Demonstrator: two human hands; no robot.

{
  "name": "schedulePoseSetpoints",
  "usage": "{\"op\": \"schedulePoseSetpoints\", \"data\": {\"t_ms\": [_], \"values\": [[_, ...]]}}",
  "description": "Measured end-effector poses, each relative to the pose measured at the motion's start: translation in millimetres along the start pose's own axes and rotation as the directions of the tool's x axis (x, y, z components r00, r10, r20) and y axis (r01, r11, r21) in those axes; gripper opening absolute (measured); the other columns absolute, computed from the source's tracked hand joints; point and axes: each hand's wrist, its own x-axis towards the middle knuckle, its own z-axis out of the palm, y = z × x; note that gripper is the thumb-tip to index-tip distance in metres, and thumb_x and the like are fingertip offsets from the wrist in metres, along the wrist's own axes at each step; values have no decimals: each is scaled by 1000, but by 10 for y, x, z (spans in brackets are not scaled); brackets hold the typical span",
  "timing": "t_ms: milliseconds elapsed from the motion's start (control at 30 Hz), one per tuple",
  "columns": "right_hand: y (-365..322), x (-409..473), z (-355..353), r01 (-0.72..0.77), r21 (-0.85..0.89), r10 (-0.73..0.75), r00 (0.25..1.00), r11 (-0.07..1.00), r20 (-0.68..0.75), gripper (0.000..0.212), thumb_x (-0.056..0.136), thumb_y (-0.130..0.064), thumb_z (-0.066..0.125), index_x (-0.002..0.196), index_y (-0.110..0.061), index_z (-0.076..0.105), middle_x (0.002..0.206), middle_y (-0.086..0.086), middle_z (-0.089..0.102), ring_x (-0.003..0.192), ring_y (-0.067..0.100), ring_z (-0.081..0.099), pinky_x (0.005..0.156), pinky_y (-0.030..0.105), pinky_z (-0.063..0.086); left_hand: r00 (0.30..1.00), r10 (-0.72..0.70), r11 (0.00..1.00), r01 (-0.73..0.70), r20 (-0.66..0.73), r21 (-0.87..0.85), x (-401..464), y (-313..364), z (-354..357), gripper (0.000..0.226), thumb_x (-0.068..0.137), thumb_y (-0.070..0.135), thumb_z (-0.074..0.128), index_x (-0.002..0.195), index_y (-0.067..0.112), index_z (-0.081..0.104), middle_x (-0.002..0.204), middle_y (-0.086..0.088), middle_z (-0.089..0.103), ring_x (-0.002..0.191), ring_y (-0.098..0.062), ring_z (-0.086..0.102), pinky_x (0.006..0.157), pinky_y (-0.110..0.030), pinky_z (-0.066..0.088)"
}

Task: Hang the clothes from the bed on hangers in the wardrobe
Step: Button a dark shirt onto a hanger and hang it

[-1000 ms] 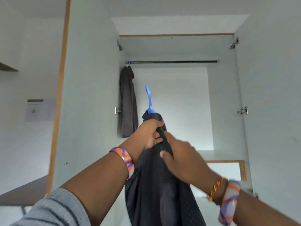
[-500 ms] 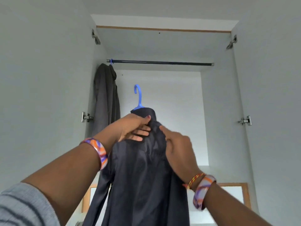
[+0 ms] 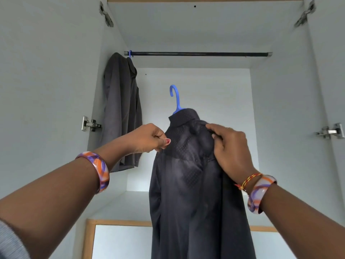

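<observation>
Two hands hold a dark shirt up inside the wardrobe, the garment already draped on a blue hanger whose hook rises just above the collar, well below the rail and not yet on it. The left hand pinches the shirt's near shoulder edge between thumb and curled fingers; the right hand lies over the opposite shoulder with fingers bent into the cloth, likely gripping the hanger arm beneath, though the fabric hides that. The shirt looks light, thin and limp, so it should slide off a smooth plastic hanger if tilted; the safer hold is on the stiff hanger through the shoulders, or at the neck under the hook, not on the loose cloth alone. Its long axis runs straight down from the hands, collar up and hem out of view below, the back of the shirt facing the camera. The hook opens to the left. A grey garment hangs on the rail, up and left of the left hand
</observation>
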Motion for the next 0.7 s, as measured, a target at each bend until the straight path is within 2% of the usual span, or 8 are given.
{"op": "schedulePoseSetpoints", "data": {"t_ms": [67, 167, 267, 333, 467, 633, 700], "values": [[172, 197, 162, 9, 38, -7, 998, 999, -61, 37, 85, 3, 51, 113, -14, 68, 108, 11, 70, 100, 33, 64, 88, 43, 50, 998, 50, 996, -46, -47, 70, 253, -158, 8, 27, 91, 27, 58, 94, 3, 70, 94, -8, 72, 84, -13, 68, 77, -25, 53], [412, 675, 441, 38, 82, -24, 987, 996, -159, 33, 83, 4, 53, 106, -12, 71, 103, 9, 72, 97, 29, 66, 90, 38, 49, 979, 128, 977, -97, -157, 188, 754, -392, -79, 23, 89, 26, 61, 94, 7, 72, 95, -8, 72, 90, -18, 67, 89, -35, 52], [594, 1353, 791, 75, 102, -52, 975, 992, -217, 31, 82, 4, 53, 104, -10, 71, 103, 9, 71, 101, 27, 64, 96, 35, 46, 947, 205, 944, -125, -247, 304, 1347, -635, -294, 22, 90, 26, 59, 100, 10, 71, 101, -3, 71, 91, -11, 65, 86, -23, 49], [727, 1887, 1049, 94, 79, -72, 966, 992, -248, 30, 83, 3, 54, 103, -10, 71, 104, 10, 71, 104, 27, 62, 97, 31, 44, 925, 261, 912, -143, -275, 385, 1820, -829, -521, 23, 91, 27, 58, 103, 12, 70, 104, -1, 70, 93, -10, 64, 85, -22, 48], [978, 2924, 1507, 79, 62, -56, 949, 995, -311, 27, 83, 0, 56, 102, -12, 72, 106, 12, 69, 105, 27, 61, 94, 24, 41, 910, 296, 847, -109, -290, 520, 2711, -1153, -1047, 23, 90, 29, 57, 103, 14, 70, 106, 0, 70, 97, -12, 65, 92, -36, 51], [1106, 3915, 1957, 68, 82, -36, 936, 994, -350, 29, 82, -3, 55, 101, -16, 72, 109, 12, 68, 111, 30, 57, 98, 36, 44, 891, 332, 811, -102, -309, 577, 3548, -1169, -1529, 25, 90, 30, 57, 104, 14, 69, 107, -1, 69, 97, -15, 64, 93, -37, 50], [1105, 4225, 2103, 51, 77, -21, 937, 996, -350, 30, 83, -3, 53, 102, -17, 71, 112, 11, 66, 114, 30, 53, 98, 35, 43, 880, 359, 789, -109, -310, 604, 3805, -1118, -1621, 24, 90, 30, 57, 104, 15, 69, 108, -1, 69, 99, -16, 63, 92, -39, 50]]}}
